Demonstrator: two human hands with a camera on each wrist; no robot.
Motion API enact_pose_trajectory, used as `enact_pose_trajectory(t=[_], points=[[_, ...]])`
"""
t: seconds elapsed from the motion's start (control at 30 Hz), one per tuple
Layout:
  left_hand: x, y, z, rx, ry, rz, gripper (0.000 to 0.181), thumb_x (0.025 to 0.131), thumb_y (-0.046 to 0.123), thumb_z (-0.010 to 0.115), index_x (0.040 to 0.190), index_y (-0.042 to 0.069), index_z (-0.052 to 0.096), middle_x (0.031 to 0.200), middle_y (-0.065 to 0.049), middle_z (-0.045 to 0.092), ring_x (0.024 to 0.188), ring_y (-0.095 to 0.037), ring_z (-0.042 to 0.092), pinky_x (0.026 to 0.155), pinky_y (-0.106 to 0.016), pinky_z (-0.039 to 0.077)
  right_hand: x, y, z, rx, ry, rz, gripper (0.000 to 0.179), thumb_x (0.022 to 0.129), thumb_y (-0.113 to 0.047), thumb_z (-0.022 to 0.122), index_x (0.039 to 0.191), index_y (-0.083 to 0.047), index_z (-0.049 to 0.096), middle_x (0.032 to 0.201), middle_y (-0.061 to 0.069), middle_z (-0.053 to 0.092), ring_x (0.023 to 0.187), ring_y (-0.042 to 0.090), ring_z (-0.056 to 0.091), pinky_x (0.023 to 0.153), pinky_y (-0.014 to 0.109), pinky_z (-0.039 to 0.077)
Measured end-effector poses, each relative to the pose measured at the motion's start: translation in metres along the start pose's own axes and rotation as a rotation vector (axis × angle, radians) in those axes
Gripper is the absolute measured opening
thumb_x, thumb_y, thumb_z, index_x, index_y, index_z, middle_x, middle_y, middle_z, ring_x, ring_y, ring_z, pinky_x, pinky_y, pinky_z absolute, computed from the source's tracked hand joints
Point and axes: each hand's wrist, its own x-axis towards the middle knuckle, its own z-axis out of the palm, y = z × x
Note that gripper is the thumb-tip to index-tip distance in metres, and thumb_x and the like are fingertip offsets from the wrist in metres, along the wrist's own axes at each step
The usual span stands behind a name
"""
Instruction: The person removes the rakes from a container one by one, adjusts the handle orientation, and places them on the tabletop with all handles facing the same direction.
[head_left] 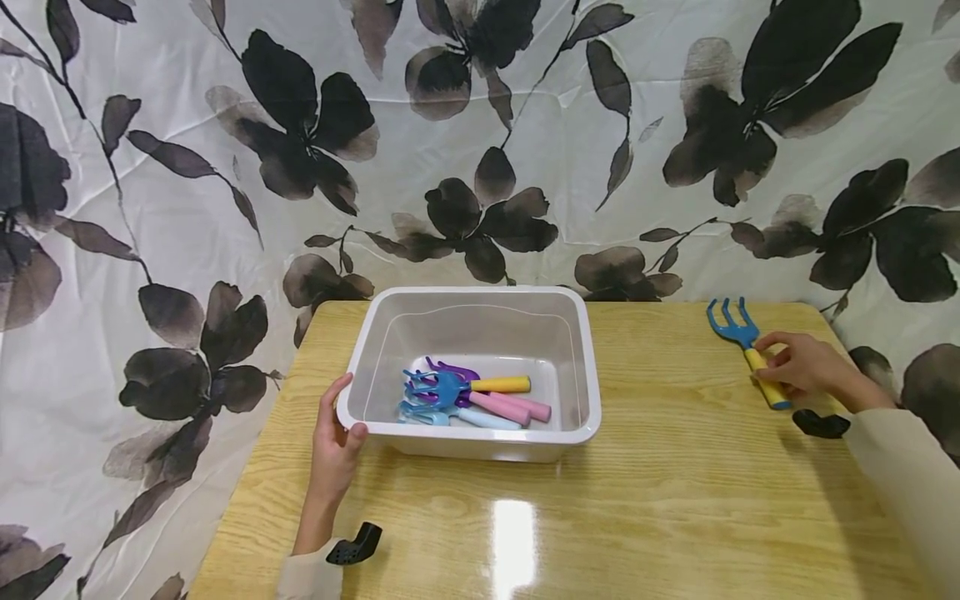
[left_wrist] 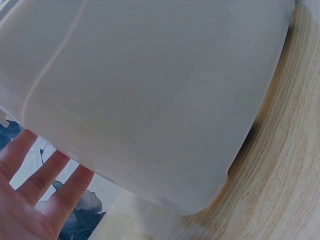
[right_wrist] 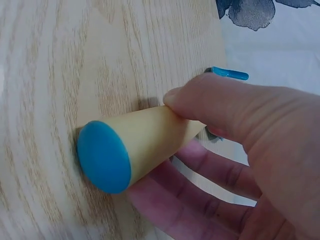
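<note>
My right hand (head_left: 810, 367) pinches the yellow handle of a small hand rake (head_left: 771, 390) with a blue three-pronged head. The rake lies at the right of the table, prongs toward the back edge. In the right wrist view, thumb and fingers lie on either side of the handle (right_wrist: 142, 137), whose blue end cap faces the camera. My left hand (head_left: 335, 454) holds the near left corner of a white plastic tub (head_left: 480, 448), thumb at the front rim, fingers along the left side. Inside the tub lie several garden hand tools (head_left: 501, 384) with yellow, pink and light blue handles.
A wooden table (head_left: 660, 500) bears the tub and the rake. Floral cloth (head_left: 585, 150) hangs behind the table and along its left side. Black wrist mounts (head_left: 355, 544) sit on both sleeves.
</note>
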Motion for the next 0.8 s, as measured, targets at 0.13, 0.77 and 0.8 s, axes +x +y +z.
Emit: enact_pose_trajectory(t=[0.13,0.77,0.8], points=[[-0.0001,-0.0015,0.0005,0.014,0.003,0.001,0.064,0.103,0.028,0.066,0.156,0.010,0.037,0.151,-0.009,0.041,0.121,-0.026,0.051,0.096,-0.023,0.052,0.0022,-0.0002,-0.0001,0.016,-0.009,0.008,0.055,0.092,-0.016,0.076,0.129,0.013,0.048,0.089,0.013,0.065,0.068,0.024,0.066,0.057,0.038,0.059],[-0.0079,-0.0081,0.0029,0.041,0.024,0.003,0.066,0.102,0.033,0.067,0.157,0.013,0.037,0.152,-0.006,0.041,0.123,-0.026,0.050,0.097,-0.021,0.050,0.0079,-0.0002,0.0009,0.006,-0.028,0.021,0.060,0.093,-0.020,0.075,0.134,0.012,0.045,0.097,0.022,0.067,0.068,0.026,0.070,0.058,0.042,0.060],[-0.0084,-0.0085,0.0030,0.041,0.024,0.004,0.066,0.102,0.033,0.067,0.157,0.013,0.037,0.152,-0.006,0.041,0.123,-0.026,0.050,0.097,-0.021,0.050,0.0078,-0.0008,0.0011,0.007,-0.027,0.021,0.061,0.093,-0.020,0.075,0.134,0.013,0.044,0.098,0.023,0.067,0.068,0.026,0.070,0.058,0.042,0.060]])
